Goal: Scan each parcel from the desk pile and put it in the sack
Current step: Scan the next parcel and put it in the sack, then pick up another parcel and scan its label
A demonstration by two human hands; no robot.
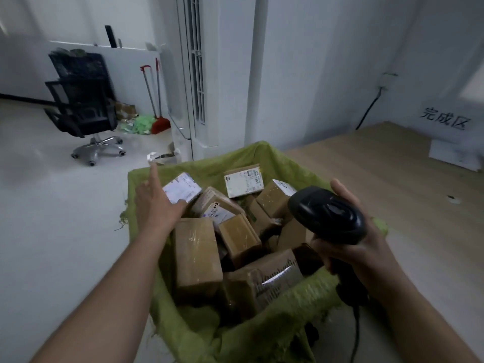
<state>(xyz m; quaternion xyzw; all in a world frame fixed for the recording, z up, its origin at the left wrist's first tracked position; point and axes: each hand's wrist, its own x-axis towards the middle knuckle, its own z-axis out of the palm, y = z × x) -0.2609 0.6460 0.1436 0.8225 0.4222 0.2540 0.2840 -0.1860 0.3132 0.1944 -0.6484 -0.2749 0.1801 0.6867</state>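
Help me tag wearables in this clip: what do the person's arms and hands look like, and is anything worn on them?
Both arms are bare. The left hand and left forearm show no glove, sleeve, watch or ring. The same goes for the right hand and right forearm. No sleeve edge shows before the arms leave the bottom of the picture.

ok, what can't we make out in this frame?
Head view only.
Parcel labels: too blurred to read.
Scanner trigger: hidden by the right hand.
Sack depth: covered by parcels, cut off at the bottom edge.
Desk pile: outside the frame.
Left hand touching a parcel or not: unclear.
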